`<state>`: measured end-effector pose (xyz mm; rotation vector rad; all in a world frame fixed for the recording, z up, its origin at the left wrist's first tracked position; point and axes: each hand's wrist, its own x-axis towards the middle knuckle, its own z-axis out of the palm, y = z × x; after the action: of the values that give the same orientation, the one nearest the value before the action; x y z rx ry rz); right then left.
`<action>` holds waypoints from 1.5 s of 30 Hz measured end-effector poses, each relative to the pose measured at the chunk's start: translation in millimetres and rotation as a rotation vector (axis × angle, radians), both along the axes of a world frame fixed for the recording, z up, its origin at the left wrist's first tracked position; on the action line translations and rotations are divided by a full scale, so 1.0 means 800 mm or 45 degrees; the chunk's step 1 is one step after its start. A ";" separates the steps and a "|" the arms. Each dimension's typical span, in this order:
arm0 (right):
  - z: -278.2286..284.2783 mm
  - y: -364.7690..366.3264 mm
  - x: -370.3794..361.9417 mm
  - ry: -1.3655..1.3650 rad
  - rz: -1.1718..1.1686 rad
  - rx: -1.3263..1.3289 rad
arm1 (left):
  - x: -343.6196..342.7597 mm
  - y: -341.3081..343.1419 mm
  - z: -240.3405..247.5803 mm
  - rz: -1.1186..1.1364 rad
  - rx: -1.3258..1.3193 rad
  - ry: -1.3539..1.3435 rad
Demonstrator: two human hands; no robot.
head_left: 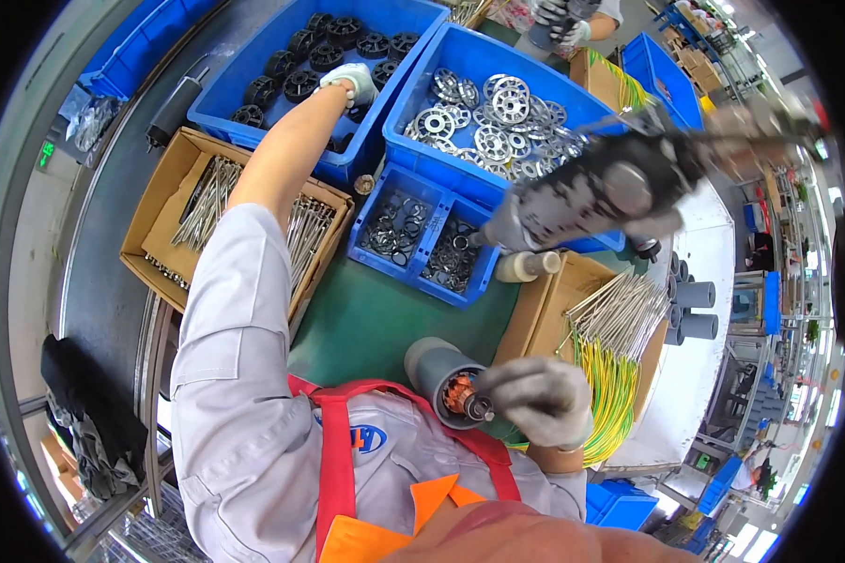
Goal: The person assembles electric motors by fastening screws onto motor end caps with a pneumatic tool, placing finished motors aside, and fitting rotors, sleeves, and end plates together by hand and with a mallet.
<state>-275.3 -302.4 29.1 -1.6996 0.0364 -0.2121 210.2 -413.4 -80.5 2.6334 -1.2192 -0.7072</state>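
My left hand (pixel 352 84), in a white glove, reaches into a blue bin (pixel 218 125) of black spoked round parts (pixel 327 56). Its fingers curl down over the parts, and what lies under them is hidden. Near my chest, a grey cylinder (pixel 429 361) stands tilted with its open end up. Inside it sits a motor armature (pixel 459 392) with copper windings and a shaft sticking out. My right hand (pixel 545 399), also gloved, is beside the cylinder's mouth, its fingertips close to the shaft. Motion smears those fingers, so I cannot tell whether they touch it.
A worn black-and-grey power tool (pixel 591 192) hangs across the right side, blurred. Beyond it, another blue bin (pixel 411 141) holds silvery metal discs. A divided blue tray (pixel 371 251) contains small rings. Cardboard boxes (pixel 145 235) hold metal rods. Yellow-green wires (pixel 606 403) fill the right side. Another person's gloved hand (pixel 576 34) works opposite.
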 end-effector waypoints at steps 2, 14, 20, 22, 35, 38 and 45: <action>0.006 0.010 -0.003 -0.091 -0.039 -0.186 | 0.017 0.006 -0.001 0.098 -0.393 0.013; -0.001 0.027 -0.029 -0.424 -0.133 -0.913 | -0.170 0.302 0.094 0.002 -1.523 2.018; 0.020 0.050 -0.012 -0.395 -0.624 -0.901 | -0.284 0.348 0.120 -0.111 -0.819 1.921; 0.035 0.051 0.019 -0.372 -0.587 -0.962 | -0.317 0.342 0.135 -0.190 -0.668 1.868; -0.047 0.084 -0.073 -0.013 -1.036 -0.677 | -0.379 0.332 0.071 -0.934 -1.251 0.518; -0.046 0.087 -0.065 -0.010 -1.052 -0.757 | -0.384 0.330 0.062 -0.884 -1.280 0.587; -0.043 0.087 -0.064 -0.032 -1.042 -0.854 | -0.388 0.328 0.073 -0.803 -1.177 0.790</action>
<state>-326.7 -233.2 -5.3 -2.2665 0.7173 -0.9353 -100.1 -150.9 -22.3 1.1760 -1.6146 -0.7071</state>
